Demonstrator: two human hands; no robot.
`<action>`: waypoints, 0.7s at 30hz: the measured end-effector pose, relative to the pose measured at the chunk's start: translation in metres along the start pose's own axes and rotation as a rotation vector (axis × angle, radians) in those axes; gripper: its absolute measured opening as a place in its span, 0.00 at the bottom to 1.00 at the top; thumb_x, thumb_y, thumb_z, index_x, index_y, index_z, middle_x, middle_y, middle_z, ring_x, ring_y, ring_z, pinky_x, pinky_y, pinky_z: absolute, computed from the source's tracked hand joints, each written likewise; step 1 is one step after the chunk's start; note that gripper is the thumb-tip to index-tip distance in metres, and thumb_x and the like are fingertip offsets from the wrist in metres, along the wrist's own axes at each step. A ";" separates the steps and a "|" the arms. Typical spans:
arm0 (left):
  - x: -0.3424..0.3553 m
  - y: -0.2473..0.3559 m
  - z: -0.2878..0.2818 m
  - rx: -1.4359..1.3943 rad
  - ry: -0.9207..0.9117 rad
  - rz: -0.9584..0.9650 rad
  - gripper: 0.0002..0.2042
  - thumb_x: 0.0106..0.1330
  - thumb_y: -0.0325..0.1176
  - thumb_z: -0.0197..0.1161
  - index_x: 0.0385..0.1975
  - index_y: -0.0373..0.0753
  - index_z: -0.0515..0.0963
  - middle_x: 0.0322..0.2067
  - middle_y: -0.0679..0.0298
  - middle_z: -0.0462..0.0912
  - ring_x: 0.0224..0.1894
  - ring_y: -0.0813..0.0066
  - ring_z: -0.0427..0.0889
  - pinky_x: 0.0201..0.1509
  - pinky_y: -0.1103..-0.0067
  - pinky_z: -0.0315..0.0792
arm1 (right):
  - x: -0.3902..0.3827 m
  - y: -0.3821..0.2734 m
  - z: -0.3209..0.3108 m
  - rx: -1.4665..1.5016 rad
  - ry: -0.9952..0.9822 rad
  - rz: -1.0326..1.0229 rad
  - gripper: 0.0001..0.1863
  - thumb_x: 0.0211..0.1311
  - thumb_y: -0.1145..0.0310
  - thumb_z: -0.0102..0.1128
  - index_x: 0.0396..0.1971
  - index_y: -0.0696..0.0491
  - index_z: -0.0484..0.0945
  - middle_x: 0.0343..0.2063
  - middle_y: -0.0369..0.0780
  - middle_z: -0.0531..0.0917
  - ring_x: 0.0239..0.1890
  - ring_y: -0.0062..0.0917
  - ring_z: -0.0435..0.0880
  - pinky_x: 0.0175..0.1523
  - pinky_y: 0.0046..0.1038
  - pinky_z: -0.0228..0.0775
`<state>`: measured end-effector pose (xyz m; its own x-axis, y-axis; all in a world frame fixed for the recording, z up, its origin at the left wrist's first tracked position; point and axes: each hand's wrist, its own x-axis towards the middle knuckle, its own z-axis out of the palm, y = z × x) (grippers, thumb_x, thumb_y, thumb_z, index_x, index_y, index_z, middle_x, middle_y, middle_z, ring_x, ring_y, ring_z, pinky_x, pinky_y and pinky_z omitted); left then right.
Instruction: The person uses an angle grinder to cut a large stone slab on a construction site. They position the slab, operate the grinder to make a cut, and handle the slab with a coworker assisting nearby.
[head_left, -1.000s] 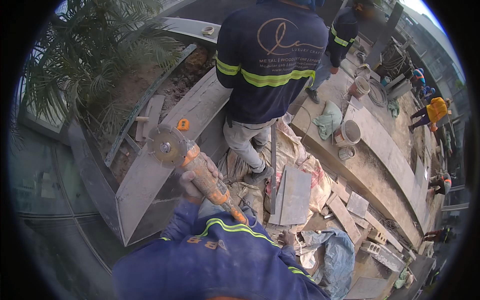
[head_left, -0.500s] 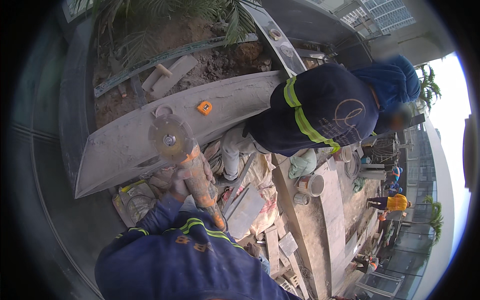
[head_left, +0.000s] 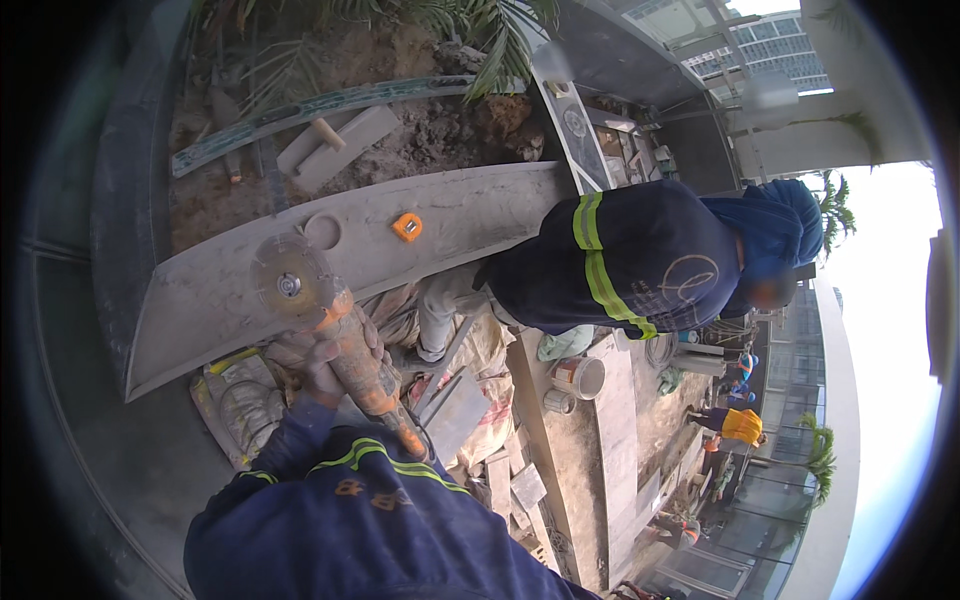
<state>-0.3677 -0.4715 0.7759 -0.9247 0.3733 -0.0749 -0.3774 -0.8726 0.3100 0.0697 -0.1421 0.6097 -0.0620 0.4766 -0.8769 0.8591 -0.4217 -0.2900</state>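
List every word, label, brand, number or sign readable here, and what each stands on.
Camera wearer's jacket: orange characters, not clearly readable.
Co-worker's jacket: ring-shaped emblem with small lettering, too blurred to read.
Pale bucket: reddish marking, too small.
Angle grinder, orange tape measure: any markings too small or blurred.

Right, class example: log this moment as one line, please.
left hand: gripping orange angle grinder | right hand: not in view | grey ledge: orange tape measure on top | nearby: co-worker in navy top
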 end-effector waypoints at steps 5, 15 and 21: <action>0.003 0.005 -0.004 0.014 0.065 0.022 0.31 0.49 0.49 0.67 0.50 0.38 0.66 0.34 0.58 0.75 0.35 0.63 0.78 0.43 0.62 0.77 | 0.001 -0.005 0.000 -0.021 0.000 -0.002 0.19 0.66 0.54 0.55 0.48 0.52 0.74 0.40 0.45 0.83 0.38 0.37 0.86 0.38 0.41 0.76; 0.014 -0.003 -0.004 0.004 -0.067 0.020 0.30 0.54 0.50 0.66 0.52 0.41 0.66 0.36 0.62 0.74 0.36 0.68 0.78 0.44 0.64 0.76 | 0.024 0.012 0.000 -0.013 0.043 -0.083 0.20 0.66 0.53 0.56 0.49 0.53 0.74 0.42 0.44 0.84 0.39 0.37 0.86 0.40 0.41 0.77; 0.020 -0.006 0.011 0.062 -0.099 -0.035 0.32 0.52 0.49 0.66 0.54 0.42 0.66 0.36 0.62 0.75 0.35 0.67 0.78 0.44 0.64 0.77 | 0.048 0.031 0.024 -0.129 -0.119 -0.233 0.20 0.54 0.58 0.68 0.44 0.51 0.76 0.36 0.36 0.85 0.42 0.31 0.85 0.42 0.36 0.78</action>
<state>-0.3835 -0.4558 0.7830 -0.9004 0.4349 0.0067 -0.4023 -0.8386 0.3673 0.0809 -0.1506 0.5499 -0.3182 0.4517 -0.8335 0.8716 -0.2064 -0.4446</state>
